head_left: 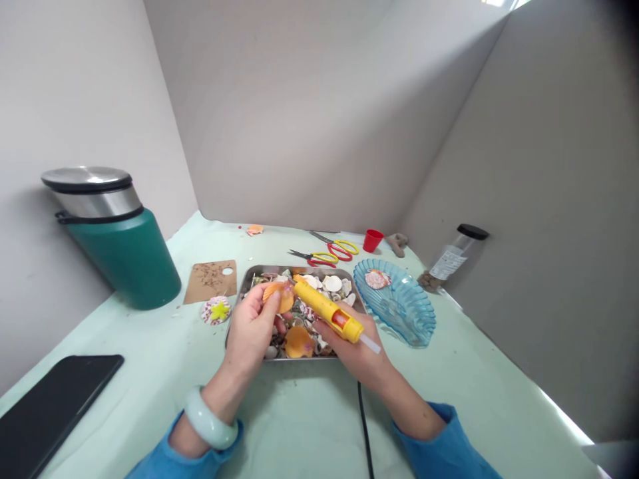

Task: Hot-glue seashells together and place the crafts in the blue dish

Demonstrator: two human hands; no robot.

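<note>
Between its thumb and fingers, my left hand [254, 326] pinches an orange scallop shell [285, 298]. My right hand [357, 346] is closed around a yellow hot glue gun [327, 307], whose nozzle points up and left at the shell's right edge; whether they touch I cannot tell. A clear glue stick [370, 343] pokes out of the gun's rear. Both hands are above a metal tray [299, 359] filled with many shells. Another orange shell [299, 341] lies in it near the front.
Left are a green bottle [122, 256], black phone [54, 406], brown card [207, 279] and decorated shell [216, 311]. Two pairs of scissors [324, 258] and a red cup [373, 241] lie behind. Right stand a blue dish [399, 306] and jar [449, 259]. A black cord [365, 426] runs forward.
</note>
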